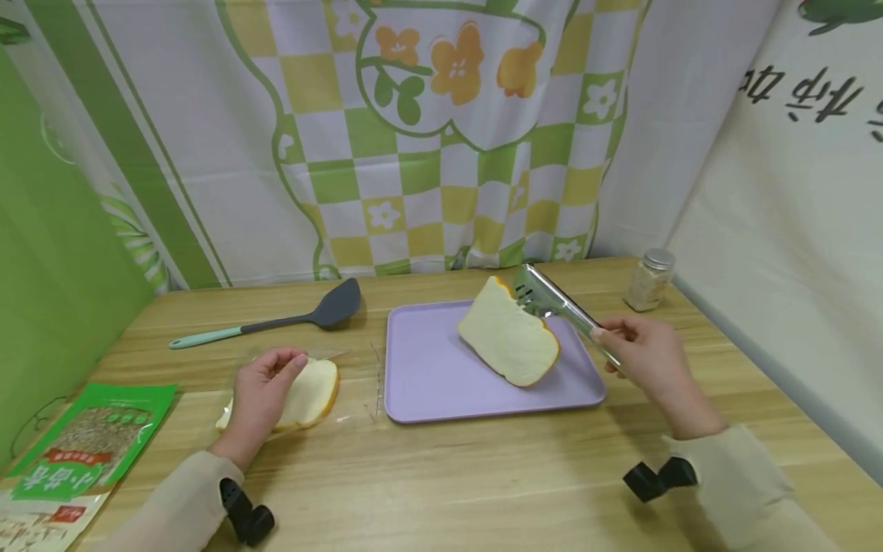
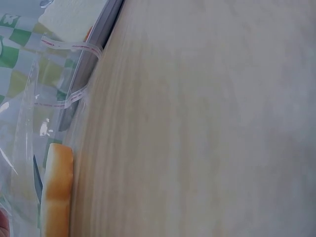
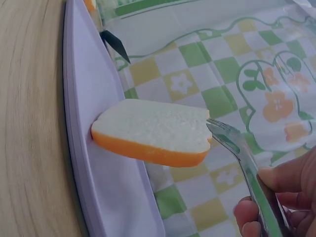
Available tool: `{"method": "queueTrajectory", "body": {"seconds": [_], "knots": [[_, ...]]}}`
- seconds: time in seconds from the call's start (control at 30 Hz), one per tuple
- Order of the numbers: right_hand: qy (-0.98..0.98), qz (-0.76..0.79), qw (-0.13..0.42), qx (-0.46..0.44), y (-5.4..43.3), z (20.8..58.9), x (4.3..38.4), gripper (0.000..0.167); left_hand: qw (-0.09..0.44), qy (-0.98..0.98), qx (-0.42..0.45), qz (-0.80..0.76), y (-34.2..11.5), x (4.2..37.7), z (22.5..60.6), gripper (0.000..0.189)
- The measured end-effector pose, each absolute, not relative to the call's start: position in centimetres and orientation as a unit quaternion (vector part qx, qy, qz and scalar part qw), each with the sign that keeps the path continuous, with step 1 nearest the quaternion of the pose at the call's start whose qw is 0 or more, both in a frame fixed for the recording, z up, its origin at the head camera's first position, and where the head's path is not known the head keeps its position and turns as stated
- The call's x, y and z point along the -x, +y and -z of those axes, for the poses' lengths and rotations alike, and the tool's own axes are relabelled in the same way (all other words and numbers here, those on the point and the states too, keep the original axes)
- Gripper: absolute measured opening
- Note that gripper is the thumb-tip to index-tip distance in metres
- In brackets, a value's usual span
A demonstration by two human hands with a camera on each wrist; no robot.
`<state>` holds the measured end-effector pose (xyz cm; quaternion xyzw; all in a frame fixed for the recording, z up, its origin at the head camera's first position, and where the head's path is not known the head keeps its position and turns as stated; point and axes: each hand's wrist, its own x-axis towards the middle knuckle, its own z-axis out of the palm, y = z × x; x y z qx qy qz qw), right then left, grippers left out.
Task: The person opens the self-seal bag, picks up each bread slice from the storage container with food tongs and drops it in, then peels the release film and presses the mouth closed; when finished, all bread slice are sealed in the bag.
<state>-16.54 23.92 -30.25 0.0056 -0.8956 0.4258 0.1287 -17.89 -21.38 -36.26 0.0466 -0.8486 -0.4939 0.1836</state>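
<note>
In the head view my right hand (image 1: 648,360) grips metal tongs (image 1: 562,303) with fork-like tips. The tips hold the edge of a bread slice (image 1: 510,337), which is tilted over a light purple tray (image 1: 424,376). In the right wrist view the slice's lower end (image 3: 148,131) appears to rest on the tray. On the left, my left hand (image 1: 258,395) pinches the film of a clear zip bag (image 1: 357,387). Another bread slice (image 1: 316,392) lies in that bag, partly behind the hand. The left wrist view shows its brown crust (image 2: 58,192) and the bag's mouth strips.
A spatula (image 1: 334,307) with a mint handle lies behind the bag. Toward the left edge is a green-and-white food packet (image 1: 90,445). A small lidded glass jar (image 1: 650,282) stands at the back right. Patterned cloth (image 1: 428,169) hangs behind the wooden table (image 1: 483,483).
</note>
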Motion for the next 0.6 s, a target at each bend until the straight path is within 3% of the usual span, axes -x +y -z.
{"method": "queueTrajectory", "body": {"seconds": [0.37,0.6], "knots": [[-0.916,-0.351,0.177,-0.077,21.9,29.0,15.3,0.022,0.180,-0.851,-0.057,0.490,-21.3,17.8,36.4,0.022],[-0.906,-0.268,0.292,-0.151,21.1,29.1,14.5,0.013,0.180,-0.850,-0.058,0.492,-21.3,17.8,36.3,0.023]]}}
